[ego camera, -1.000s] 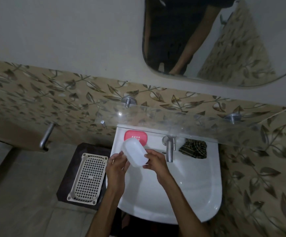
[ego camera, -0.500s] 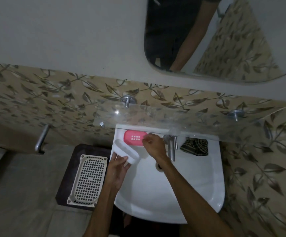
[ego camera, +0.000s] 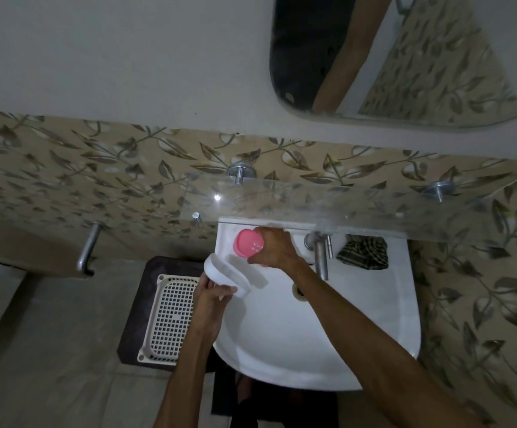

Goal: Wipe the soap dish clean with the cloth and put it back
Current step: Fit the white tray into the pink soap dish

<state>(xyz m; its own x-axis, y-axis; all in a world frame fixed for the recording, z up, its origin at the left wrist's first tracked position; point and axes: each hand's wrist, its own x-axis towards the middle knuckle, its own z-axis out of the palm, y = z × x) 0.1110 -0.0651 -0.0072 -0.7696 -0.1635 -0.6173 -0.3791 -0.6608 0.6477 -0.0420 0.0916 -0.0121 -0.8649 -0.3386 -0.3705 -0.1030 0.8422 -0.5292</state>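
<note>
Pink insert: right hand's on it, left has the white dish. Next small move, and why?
Probably lift the pink insert off the sink ledge and seat it in the white dish. The right hand already grips the insert, and the left hand holds the dish open-side up just below it. The cloth lies untouched beside the tap.

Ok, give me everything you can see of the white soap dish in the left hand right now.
The white soap dish is an oblong, round-cornered tray of smooth, plastic-looking material, its hollow side facing up and toward the wall. It is tilted, held over the sink's left rim, just below the pink piece that the right hand grips. The left hand holds its near edge from below. The hollow looks empty.
</note>
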